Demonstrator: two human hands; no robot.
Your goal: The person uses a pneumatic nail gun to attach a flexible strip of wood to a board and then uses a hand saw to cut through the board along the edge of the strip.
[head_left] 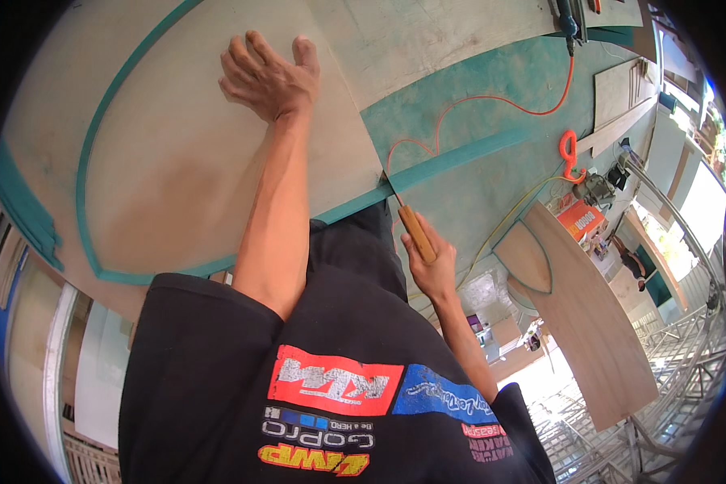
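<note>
My left hand (270, 81) rests on a large pale board (177, 153), its thumb and fingers apart and nothing in them. A narrow green strip (87, 153) runs around the board's curved edge and along the side nearest me. Past the board's corner, a loose length of green strip (468, 153) sticks out to the right. Around the wooden handle (416, 234) of a knife, my right hand (432, 264) is closed. The knife's thin dark blade (392, 187) meets the green strip at the board's corner. Its tip is too small to make out clearly.
An orange air hose (492, 98) curls over the green-stained floor to a blue tool (568, 24) at the upper right. An orange coil (570, 153), a red box (581, 219) and a long wooden panel (597, 323) stand to the right. Green strips (24, 210) hang at the far left.
</note>
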